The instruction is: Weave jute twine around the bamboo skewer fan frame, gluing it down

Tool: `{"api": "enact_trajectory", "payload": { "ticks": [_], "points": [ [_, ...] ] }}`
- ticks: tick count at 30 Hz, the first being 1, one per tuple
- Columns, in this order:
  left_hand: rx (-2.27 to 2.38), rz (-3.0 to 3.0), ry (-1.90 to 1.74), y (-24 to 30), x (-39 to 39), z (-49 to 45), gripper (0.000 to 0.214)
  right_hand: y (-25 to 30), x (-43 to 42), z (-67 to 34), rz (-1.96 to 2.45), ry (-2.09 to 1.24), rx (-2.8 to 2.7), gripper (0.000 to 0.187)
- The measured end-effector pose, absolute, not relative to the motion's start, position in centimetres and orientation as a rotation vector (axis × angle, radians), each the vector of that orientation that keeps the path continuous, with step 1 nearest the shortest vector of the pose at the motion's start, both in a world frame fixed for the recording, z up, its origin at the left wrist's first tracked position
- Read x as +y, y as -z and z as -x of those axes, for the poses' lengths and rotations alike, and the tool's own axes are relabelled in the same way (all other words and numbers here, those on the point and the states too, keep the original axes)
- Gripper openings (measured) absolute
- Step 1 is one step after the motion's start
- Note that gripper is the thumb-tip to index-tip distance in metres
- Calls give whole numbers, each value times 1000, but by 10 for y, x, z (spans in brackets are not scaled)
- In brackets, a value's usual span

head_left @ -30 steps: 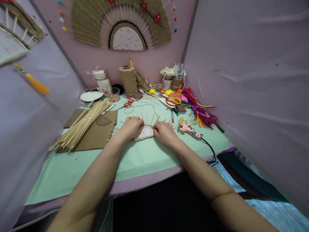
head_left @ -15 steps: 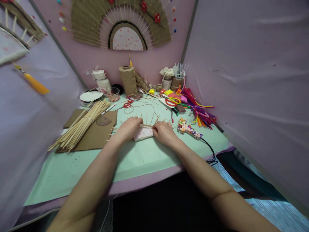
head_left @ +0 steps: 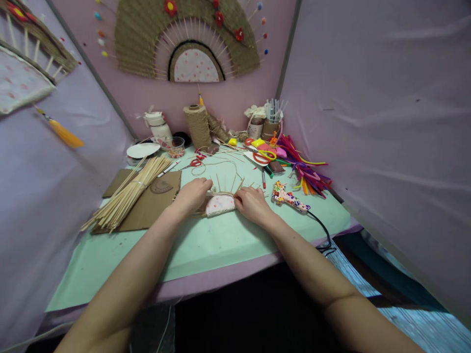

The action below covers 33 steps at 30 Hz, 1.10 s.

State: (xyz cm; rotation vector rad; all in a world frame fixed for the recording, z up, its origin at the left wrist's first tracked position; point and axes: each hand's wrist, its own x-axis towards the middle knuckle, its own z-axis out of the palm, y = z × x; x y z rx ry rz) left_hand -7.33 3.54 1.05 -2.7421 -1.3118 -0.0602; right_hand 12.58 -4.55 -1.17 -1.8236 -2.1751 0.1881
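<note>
A small half-round fan base covered in white cloth with pink spots (head_left: 220, 205) lies on the table, with thin bamboo sticks (head_left: 225, 182) fanning out from its far side. My left hand (head_left: 194, 195) is closed at its left end, fingertips pinching the brown twine (head_left: 221, 193) that runs along the curved edge. At the right end, my right hand (head_left: 251, 202) is closed with thumb and fingers on the same twine, among the sticks. My hands partly hide the fan's sides. A loose twine strand trails away across the table toward the scissors.
A hot glue gun (head_left: 290, 197) with a black cord lies to the right. On the left, a bundle of bamboo sticks (head_left: 127, 196) rests on cardboard (head_left: 167, 192). Behind stand a twine spool (head_left: 197, 126), red scissors (head_left: 195, 163), a white bottle (head_left: 158, 127) and pipe cleaners (head_left: 307, 169).
My left hand has shifted slightly left, away from the right hand, showing more of the spotted cloth. The right hand stays at the fan's right end. The view has tilted up slightly.
</note>
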Motion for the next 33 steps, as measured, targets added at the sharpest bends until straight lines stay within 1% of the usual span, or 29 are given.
{"api": "enact_trajectory", "payload": {
  "ticks": [4,8,16,22,26,29,33],
  "points": [
    [-1305,2733,168,-15,39,84,24,12,-45,-126,1831,-210,-2170,28],
    [-1255,2926,315,-12,40,82,24,12,-45,-126,1830,-218,-2157,27],
    [-1267,2940,257,-13,48,71,20,15,-44,-128,1814,-203,-2160,26],
    [-935,2843,45,-17,54,70,16,17,-44,-128,1811,-218,-2156,26],
    [-816,2843,64,-13,49,79,15,17,-44,-128,1804,-229,-2153,26],
    [-813,2876,95,-9,42,89,18,17,-44,-128,1807,-245,-2144,26],
    [-903,2894,83,-7,32,100,30,16,-45,-128,1794,-257,-2144,26]
  ]
}}
